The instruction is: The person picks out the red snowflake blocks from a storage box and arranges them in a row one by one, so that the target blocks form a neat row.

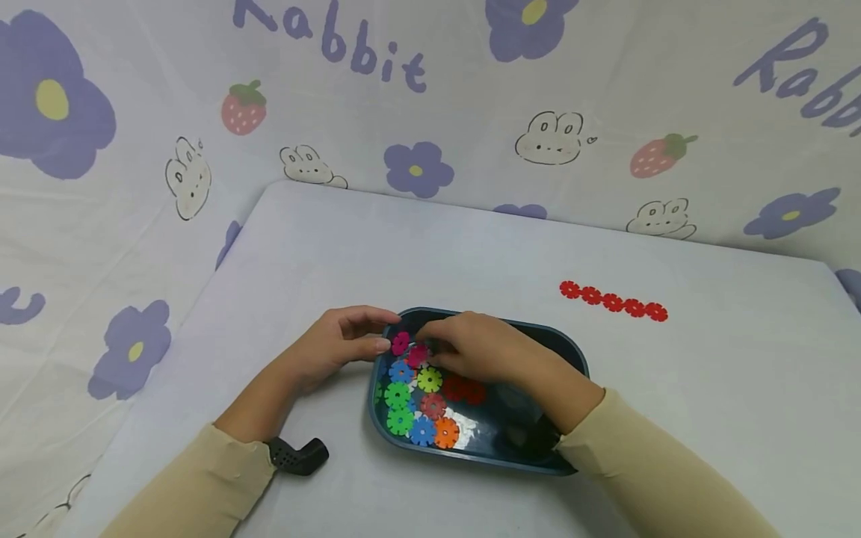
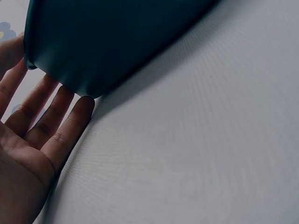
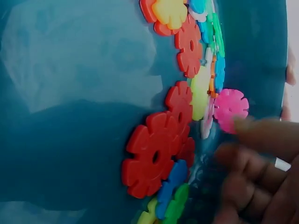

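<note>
A dark teal tray holds several flower-shaped plastic discs in its left part. My left hand is at the tray's left end. In the left wrist view, its extended fingers touch the tray's outer wall. My right hand reaches into the tray with bent fingers. One blurred digit overlaps the edge of a pink disc; whether it is pinched is unclear. Joined red discs lie on the tray floor, with a yellow disc and green discs nearby.
A straight row of joined red discs lies on the white table, beyond the tray to the right. A black wrist device sits at the left cuff. Behind the table hangs a patterned cloth.
</note>
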`<state>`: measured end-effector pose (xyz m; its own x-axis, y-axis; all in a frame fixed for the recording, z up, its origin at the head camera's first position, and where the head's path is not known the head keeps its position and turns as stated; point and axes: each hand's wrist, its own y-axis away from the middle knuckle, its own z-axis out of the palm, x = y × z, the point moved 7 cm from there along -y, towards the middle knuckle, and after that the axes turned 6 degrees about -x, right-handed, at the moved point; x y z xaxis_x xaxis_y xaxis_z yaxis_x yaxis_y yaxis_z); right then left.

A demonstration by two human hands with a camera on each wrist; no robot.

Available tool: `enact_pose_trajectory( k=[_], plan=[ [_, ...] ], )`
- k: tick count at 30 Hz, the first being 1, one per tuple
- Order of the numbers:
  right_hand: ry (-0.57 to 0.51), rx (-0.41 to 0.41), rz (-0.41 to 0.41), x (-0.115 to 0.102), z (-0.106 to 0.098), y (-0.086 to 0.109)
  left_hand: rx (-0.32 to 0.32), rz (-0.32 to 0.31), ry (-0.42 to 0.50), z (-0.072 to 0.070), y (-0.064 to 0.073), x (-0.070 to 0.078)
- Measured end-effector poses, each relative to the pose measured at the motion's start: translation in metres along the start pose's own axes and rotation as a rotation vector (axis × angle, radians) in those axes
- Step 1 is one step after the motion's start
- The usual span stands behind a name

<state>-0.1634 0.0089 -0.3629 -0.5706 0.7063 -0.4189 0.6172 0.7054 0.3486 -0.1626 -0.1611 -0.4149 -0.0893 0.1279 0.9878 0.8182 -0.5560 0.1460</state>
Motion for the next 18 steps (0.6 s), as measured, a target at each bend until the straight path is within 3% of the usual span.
enact_pose_trajectory(
  k=[7,13,18],
  plan=[
    [0.141,-0.069,0.204,0.012,0.002,0.004,0.001,-0.003,-0.009,0.001,-0.001,0.002],
    [0.143,-0.049,0.224,0.013,0.001,0.006,0.010,-0.012,-0.020,0.000,-0.001,0.001],
    [0.091,-0.106,0.218,0.013,0.008,0.004,0.011,-0.021,-0.016,0.000,0.000,0.002]
  ],
)
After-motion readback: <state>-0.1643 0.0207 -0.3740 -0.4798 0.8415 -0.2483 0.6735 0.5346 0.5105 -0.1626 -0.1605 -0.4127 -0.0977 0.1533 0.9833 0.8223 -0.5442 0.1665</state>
